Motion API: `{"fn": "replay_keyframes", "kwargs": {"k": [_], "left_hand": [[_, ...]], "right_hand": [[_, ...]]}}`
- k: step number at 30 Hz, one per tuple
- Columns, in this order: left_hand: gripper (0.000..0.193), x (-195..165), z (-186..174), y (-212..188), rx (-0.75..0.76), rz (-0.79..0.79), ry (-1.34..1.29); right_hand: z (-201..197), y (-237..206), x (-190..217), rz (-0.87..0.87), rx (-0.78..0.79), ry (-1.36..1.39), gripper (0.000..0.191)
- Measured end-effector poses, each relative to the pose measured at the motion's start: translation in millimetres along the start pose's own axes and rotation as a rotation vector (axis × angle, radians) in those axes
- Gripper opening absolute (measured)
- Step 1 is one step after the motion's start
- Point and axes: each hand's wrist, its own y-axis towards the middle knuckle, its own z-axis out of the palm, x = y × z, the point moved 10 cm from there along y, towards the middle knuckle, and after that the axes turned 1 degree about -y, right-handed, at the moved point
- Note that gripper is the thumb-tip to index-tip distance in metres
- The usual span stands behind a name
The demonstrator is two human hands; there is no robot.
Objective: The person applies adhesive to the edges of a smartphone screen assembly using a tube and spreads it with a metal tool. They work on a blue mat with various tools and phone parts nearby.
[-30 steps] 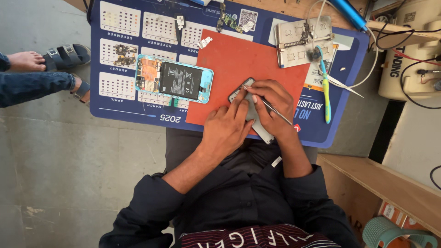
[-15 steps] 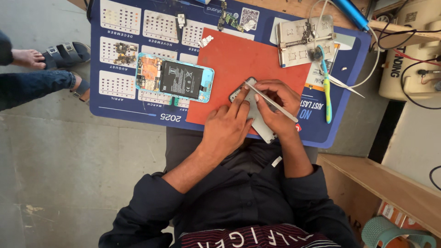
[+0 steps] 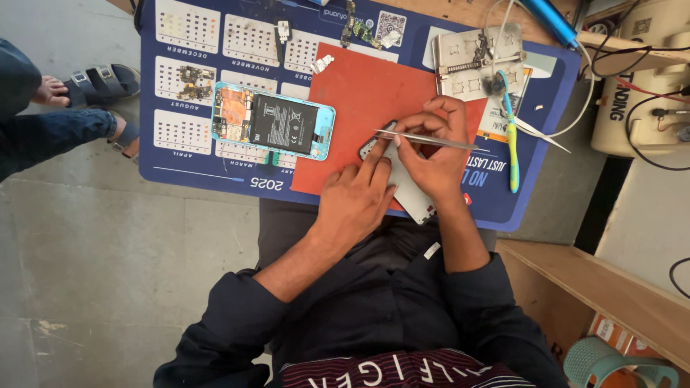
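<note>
Gripping tweezers (image 3: 425, 139), the right hand (image 3: 431, 154) probes a grey phone panel (image 3: 406, 188) the left hand (image 3: 356, 201) pins flat, right of the opened phone (image 3: 273, 128); reassembly remains undone.

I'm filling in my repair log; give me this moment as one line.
left hand: steadies grey phone panel | right hand: holds tweezers | on red mat | opened phone beside

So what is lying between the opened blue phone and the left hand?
In the head view, only a bare strip of the red mat separates the opened blue phone from the left hand; no loose part is visible there.
</note>
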Motion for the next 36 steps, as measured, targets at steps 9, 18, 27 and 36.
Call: {"fn": "replay_keyframes", "kwargs": {"k": [9, 18, 27, 36], "left_hand": [[0.044, -0.6, 0.2, -0.1, 0.000, -0.003, -0.009], [0.042, -1.5, -2.1, 1.6, 0.002, -0.008, -0.004], [0.042, -1.2, -1.8, 1.0, 0.002, -0.005, -0.007], [0.041, -1.3, -1.4, 1.4, 0.008, -0.009, 0.008]], "right_hand": [[-0.7, 2.8, -2.2, -0.001, -0.002, -0.008, 0.052], [1.4, 4.0, -1.9, -0.004, 0.014, 0.020, 0.046], [-5.2, 1.0, -9.9, 0.014, -0.037, 0.068, 0.043], [-0.4, 2.2, -13.1, 0.046, -0.001, 0.136, 0.035]]}}
